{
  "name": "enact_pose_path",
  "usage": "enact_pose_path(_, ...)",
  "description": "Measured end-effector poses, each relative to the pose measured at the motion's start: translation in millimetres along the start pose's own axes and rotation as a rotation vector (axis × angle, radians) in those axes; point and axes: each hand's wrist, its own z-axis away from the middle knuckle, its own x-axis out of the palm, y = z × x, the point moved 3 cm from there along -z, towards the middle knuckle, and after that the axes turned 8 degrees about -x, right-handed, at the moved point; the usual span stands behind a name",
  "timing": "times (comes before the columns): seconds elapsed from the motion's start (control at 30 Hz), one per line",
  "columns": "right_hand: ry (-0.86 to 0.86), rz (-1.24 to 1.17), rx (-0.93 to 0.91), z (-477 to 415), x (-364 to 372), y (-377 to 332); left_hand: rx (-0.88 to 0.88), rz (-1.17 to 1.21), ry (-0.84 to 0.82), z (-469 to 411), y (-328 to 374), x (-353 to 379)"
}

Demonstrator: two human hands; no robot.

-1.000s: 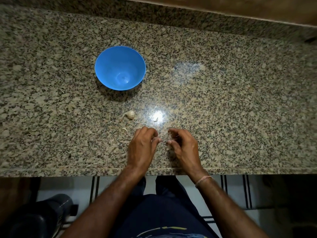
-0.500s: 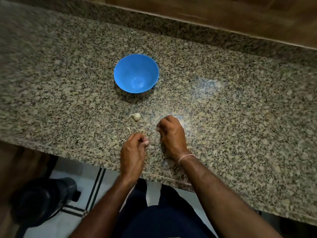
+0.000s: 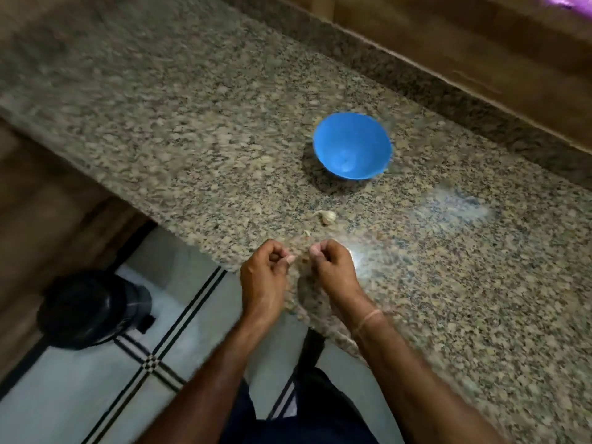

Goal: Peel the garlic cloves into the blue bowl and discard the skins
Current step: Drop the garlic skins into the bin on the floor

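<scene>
The left hand [image 3: 266, 277] and the right hand [image 3: 333, 267] are held close together over the near edge of the granite counter [image 3: 192, 123]. Both are curled, with thumb set against fingertips as in a pinch. Whether anything is pinched cannot be told, since the spot between them is small and blurred.

One unpeeled garlic clove [image 3: 326, 216] is seen lying on the counter just beyond the right hand, apart from it, on the line from the hands to the blue bowl [image 3: 352, 145]. Its long axis is laid roughly left to right, with the thin tail turned left. The right hand is judged the nearer, so a short reach away from the body would be called for. A small scrap of skin [image 3: 307, 233] is seen between the clove and the hands, and it might be brushed in passing.

The bowl is set farther off and slightly right, upright, with no clove made out inside. Nothing is placed between it and the clove.

A black container [image 3: 93, 310] is seen on the tiled floor [image 3: 80, 395] to the left, below the counter and nearer the left hand. It is taken to be the likely place for the skins.
</scene>
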Motion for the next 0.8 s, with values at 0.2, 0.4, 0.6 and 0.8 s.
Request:
enact_pose_path(0.2, -0.319, -0.250, 0.114, 31.5, 161.9, -30.4, -0.124, 0.138, 0.244, -12.6, -85.8, -138.2)
enact_pose_path(0.4, -0.487, -0.232, 0.215, 75.7, 335.0, -36.8, -0.249, 0.175, 0.409, -12.8, -206.7, -290.6)
enact_pose_path(0.6, -0.609, -0.115, 0.267, 109.6, 484.2, -33.7, -0.367, 0.191, 0.561, -8.9, -298.7, -398.6)
enact_pose_path(0.8, -0.698, 0.072, 0.330, 109.8, 581.9, -7.0, -0.501, 0.272, 0.656, -21.8, -367.3, -453.0)
